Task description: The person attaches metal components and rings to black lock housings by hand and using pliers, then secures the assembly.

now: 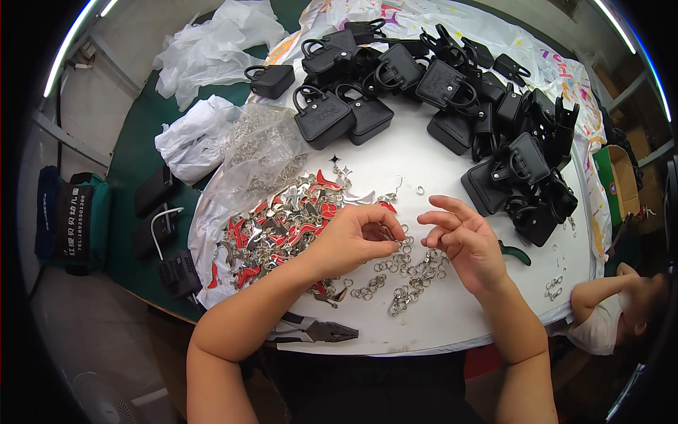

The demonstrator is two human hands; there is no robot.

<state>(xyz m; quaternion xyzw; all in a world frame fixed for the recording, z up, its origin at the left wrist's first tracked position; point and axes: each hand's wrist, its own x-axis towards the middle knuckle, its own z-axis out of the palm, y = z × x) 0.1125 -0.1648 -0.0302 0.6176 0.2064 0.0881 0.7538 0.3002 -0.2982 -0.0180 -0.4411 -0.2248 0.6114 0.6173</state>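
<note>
Over the white tabletop (452, 332), my left hand (353, 239) is closed in a pinch, thumb against forefinger. A small bit of metal shows at its fingertips, too small to name. Across a narrow gap, my right hand (467, 247) has its fingers apart and half curled, with nothing visible held. Below and between the hands lie loose metal rings (390, 266) and a cluster of silver clasps (404, 298). A heap of red and silver charms (289, 225) spreads beside my left hand and forearm. Black miniature handbags (323, 117) are piled beyond the hands.
Pliers (328, 331) lie at the near edge; a dark green handle (515, 253) shows right of my right hand. A clear bag of rings (263, 145) and white plastic bags (194, 138) sit left. Black devices (157, 230) line the left edge. Another person (604, 311) is at right.
</note>
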